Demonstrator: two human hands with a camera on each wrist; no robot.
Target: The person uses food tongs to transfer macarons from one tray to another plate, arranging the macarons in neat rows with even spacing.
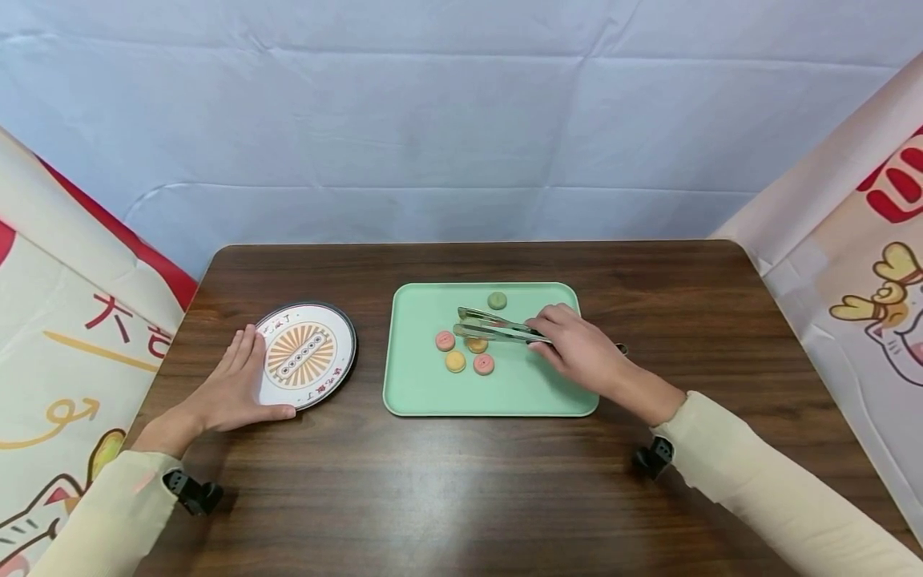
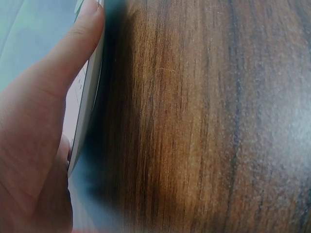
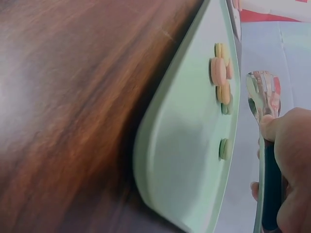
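My right hand [image 1: 573, 344] grips a pair of metal tongs [image 1: 497, 332] with dark handles over the right part of a mint-green tray [image 1: 425, 401]. The tongs' two arms stand apart, and their tips point left above a group of macarons. In that group are a pink macaron [image 1: 445, 340], a yellow macaron [image 1: 455, 361], a second pink one and a brownish one partly hidden by the tongs. A green macaron [image 1: 497, 300] sits apart near the tray's back edge. My left hand [image 1: 234, 381] rests with straight fingers along the left rim of a white patterned plate [image 1: 339, 340], thumb on its near edge.
Both plate and tray rest on a dark wood table [image 1: 324, 481], the plate left of the tray. A pale blue cloth [image 1: 433, 136] hangs behind the table. Printed curtains [image 1: 865, 264] flank both sides.
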